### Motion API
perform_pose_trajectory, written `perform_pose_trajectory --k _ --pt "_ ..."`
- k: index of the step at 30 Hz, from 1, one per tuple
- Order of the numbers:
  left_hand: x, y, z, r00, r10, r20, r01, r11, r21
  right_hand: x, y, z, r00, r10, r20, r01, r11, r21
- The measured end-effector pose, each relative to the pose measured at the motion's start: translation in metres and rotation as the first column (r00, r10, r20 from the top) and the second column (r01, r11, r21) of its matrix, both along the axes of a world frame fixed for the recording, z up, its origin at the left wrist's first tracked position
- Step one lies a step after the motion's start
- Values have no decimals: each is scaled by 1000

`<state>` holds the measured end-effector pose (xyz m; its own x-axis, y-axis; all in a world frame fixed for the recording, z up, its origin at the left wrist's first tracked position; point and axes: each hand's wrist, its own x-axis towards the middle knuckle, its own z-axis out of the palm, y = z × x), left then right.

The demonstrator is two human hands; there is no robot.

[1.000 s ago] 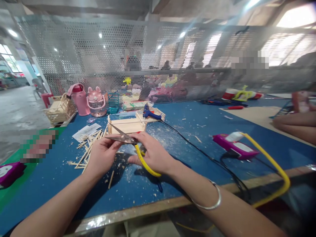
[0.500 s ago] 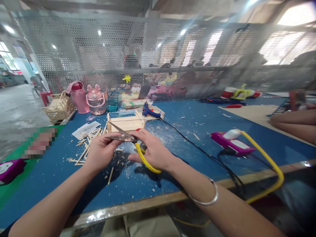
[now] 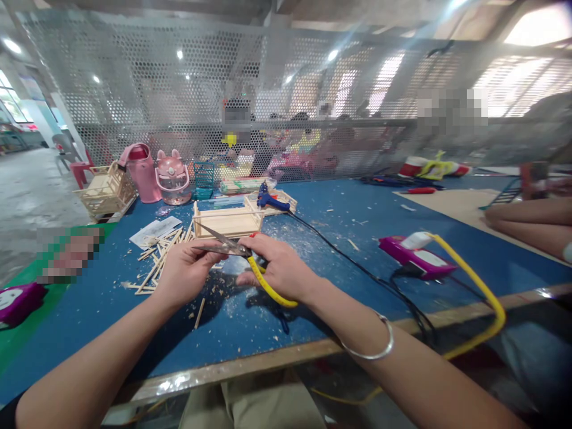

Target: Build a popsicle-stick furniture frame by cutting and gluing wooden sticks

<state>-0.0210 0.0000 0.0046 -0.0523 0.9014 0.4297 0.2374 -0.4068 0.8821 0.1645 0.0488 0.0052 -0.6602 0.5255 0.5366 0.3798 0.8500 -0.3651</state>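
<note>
Little changed since earlier frame: your right hand (image 3: 279, 269) gripped yellow-handled scissors (image 3: 243, 256), blades parted; left hand (image 3: 185, 271) pinched small piece, barely visible, between blades. Trimming step; closing cut looked next.

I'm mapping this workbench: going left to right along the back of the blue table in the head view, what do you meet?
Wooden stick basket → pink bottle → pink eared cup → teal basket → blue glue gun → red-handled tool.

I see yellow-handled scissors (image 3: 250, 262) over the blue table (image 3: 339, 250); behind them a blue glue gun (image 3: 270, 202); pink jug (image 3: 143, 171) beyond.
</note>
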Motion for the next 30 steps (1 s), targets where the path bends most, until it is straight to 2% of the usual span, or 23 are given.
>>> perform_pose_trajectory --k 9,12,18,24,30 --pt "-1 -2 2 990 71 -120 -76 997 -35 4 4 -1 999 -36 32 35 999 37" --pt "0 -2 3 991 52 -120 -55 998 -24 4 5 -2 999 -35 39 36 999 -9" --pt "3 0 5 1000 -22 18 24 995 -95 -3 4 -4 1000 -18 11 19 989 -149" --pt "1 2 -1 1000 12 -19 -13 997 -77 -3 5 -4 1000 4 20 -1 989 -146" --pt "0 3 -3 997 -28 -65 26 999 -34 -3 1 -1 1000 -2 8 3 994 -111"
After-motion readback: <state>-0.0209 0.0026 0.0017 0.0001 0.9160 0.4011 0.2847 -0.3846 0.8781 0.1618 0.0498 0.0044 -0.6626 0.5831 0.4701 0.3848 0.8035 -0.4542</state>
